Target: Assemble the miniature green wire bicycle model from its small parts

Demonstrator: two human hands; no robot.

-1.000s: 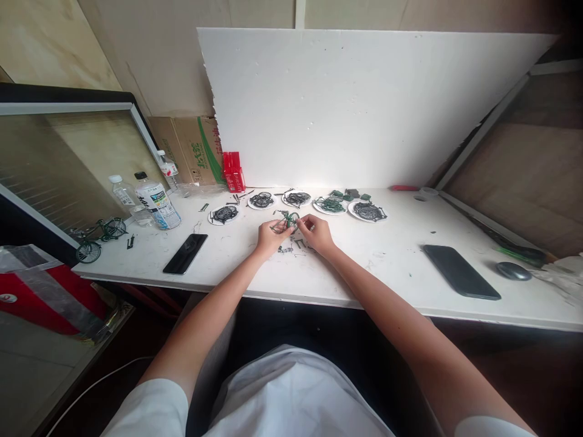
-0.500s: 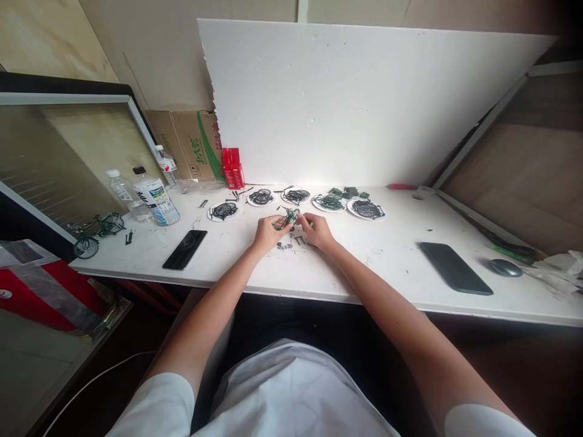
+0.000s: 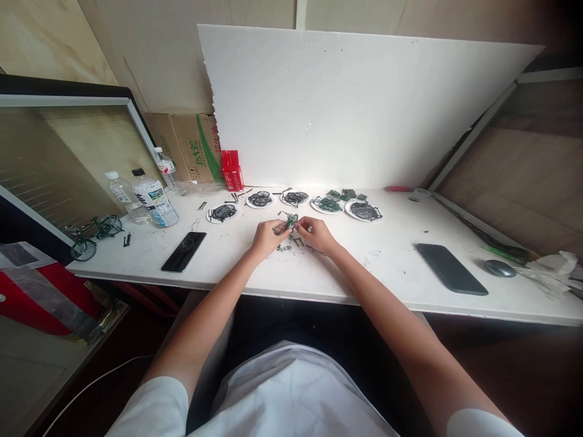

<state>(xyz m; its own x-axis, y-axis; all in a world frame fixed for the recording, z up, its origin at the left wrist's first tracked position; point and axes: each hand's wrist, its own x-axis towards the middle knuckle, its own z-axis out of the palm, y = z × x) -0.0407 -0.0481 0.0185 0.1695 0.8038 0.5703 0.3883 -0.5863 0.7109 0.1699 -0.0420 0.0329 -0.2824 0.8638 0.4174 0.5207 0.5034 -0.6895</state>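
My left hand [image 3: 266,237] is closed around a partly built green model bicycle [image 3: 289,221], held just above the table. Opposite it, my right hand [image 3: 319,234] has thumb and forefinger pinched at the bicycle's right side; whatever is between those fingertips is too small to make out. Beneath both hands lie loose small parts [image 3: 297,240], partly covered by the fingers. Behind them, several white plates bear parts: dark wheel-like pieces [image 3: 223,212], more dark pieces [image 3: 295,197], green frame pieces [image 3: 326,203] and black pieces [image 3: 365,210].
An assembled model bicycle [image 3: 84,250] stands at the table's left end, near bottles [image 3: 157,200]. A phone [image 3: 184,251] lies left of my hands; a dark flat slab [image 3: 452,269] and a mouse [image 3: 500,268] lie right. A white board [image 3: 355,109] leans behind.
My right fingertips have shifted slightly at the bicycle's side, and the bicycle has turned a little in my left hand. The whole view has shifted slightly.
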